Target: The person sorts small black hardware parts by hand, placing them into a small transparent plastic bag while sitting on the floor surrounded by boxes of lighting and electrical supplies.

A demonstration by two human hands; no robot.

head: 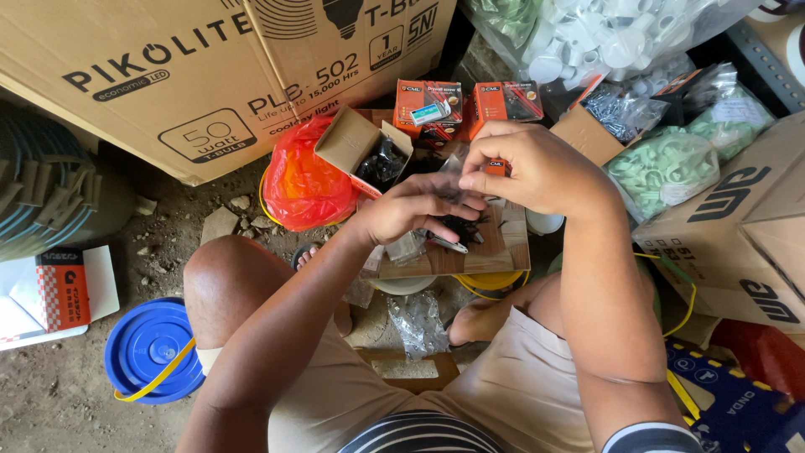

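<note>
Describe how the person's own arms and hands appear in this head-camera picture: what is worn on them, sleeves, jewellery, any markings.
Both forearms are bare. The left hand and right hand wear no gloves, and no rings or watch show. A striped dark-and-white sleeve edge appears on the right upper arm at the frame's bottom. No markings are visible.

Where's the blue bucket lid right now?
Head view, lower left: the blue bucket lid sits on the dirt floor beside the person's left knee.
</note>
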